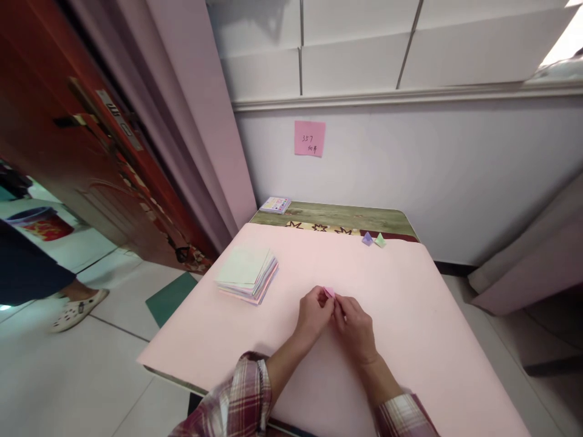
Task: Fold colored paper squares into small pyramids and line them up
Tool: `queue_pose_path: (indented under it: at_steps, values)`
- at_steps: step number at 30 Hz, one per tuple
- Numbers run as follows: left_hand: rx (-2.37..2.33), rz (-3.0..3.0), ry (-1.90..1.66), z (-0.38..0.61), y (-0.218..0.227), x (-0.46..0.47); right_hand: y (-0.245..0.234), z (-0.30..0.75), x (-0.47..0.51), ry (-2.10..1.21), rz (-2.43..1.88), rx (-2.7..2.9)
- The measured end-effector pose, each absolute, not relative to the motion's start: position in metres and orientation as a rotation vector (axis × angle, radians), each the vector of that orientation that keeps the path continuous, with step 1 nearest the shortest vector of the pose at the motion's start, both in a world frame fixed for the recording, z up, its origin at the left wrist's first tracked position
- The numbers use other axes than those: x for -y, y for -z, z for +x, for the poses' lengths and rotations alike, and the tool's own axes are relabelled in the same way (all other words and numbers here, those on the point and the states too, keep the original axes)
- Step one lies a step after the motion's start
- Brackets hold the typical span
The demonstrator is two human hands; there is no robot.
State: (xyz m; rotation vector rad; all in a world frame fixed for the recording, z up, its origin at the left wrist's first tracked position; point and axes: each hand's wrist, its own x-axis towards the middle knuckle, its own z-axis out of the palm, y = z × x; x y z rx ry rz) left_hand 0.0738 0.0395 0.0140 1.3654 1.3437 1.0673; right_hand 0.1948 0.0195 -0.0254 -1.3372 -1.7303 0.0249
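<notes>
My left hand (313, 314) and my right hand (354, 326) meet over the middle of the pink table (410, 340). Both pinch a small folded pink paper piece (328, 292), which sticks up between the fingertips. A stack of pastel paper sheets (248, 274) lies to the left of my hands. Two small folded paper shapes, one purple (367, 239) and one green (380, 241), sit near the table's far edge.
A small packet of paper (275, 204) lies on the green patterned strip at the back. A pink sticky note (310, 138) hangs on the white wall. A red door (82, 152) stands left, with another person's foot (77, 308) on the tiled floor.
</notes>
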Motion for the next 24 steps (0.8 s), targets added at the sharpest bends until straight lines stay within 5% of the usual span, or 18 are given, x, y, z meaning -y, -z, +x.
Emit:
queue_pose_path:
  at_steps: [12,24]
  values:
    - [-1.257,1.261,-1.089,0.079,-0.014,-0.037,0.022,0.197,-0.018,-0.012,-1.388,1.703]
    - [-1.388,1.820,-1.073,0.078,-0.049,-0.044,-0.005,0.193,-0.027,-0.086,-1.368,1.648]
